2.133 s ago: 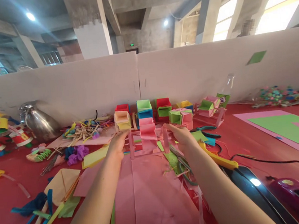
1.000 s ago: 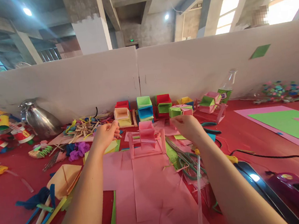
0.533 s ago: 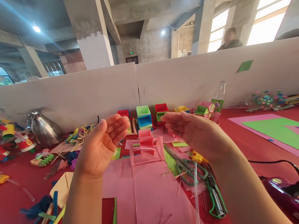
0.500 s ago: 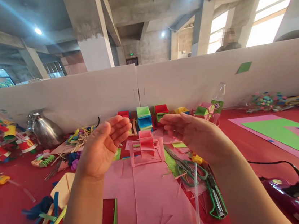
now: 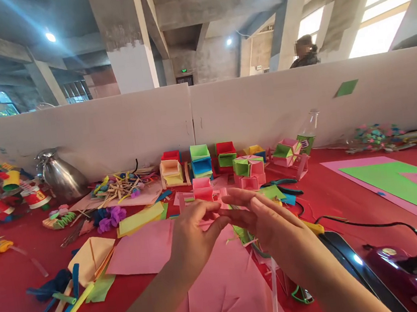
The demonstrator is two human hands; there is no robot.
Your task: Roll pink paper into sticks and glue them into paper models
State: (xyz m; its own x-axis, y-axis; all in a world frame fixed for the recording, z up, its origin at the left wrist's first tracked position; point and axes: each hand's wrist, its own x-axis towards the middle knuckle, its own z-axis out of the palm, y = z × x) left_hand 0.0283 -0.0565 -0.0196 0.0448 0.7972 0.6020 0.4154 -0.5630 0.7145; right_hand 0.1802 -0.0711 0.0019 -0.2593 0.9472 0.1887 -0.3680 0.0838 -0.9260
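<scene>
My left hand point(image 5: 190, 236) and my right hand point(image 5: 268, 222) meet low over a pink paper sheet point(image 5: 217, 289) on the red table. The left thumb and fingers close in a pinch around the right hand's outstretched fingertips; I cannot make out anything between them. Right behind the hands stands a small pink folded paper structure point(image 5: 202, 188), its lower part hidden by them. Neither hand touches it.
A row of coloured paper boxes point(image 5: 201, 158) lines the white partition. A metal kettle point(image 5: 60, 174) and stick pile point(image 5: 121, 184) are at left. A purple glue gun point(image 5: 405, 273) with black cable, a green-handled tool point(image 5: 299, 294) and large sheets point(image 5: 397, 178) lie at right. A person point(image 5: 304, 50) stands beyond the partition.
My hands let go of the pink structure, rose open with palms facing each other, then dropped and came together in front of it. The structure stays standing on the table.
</scene>
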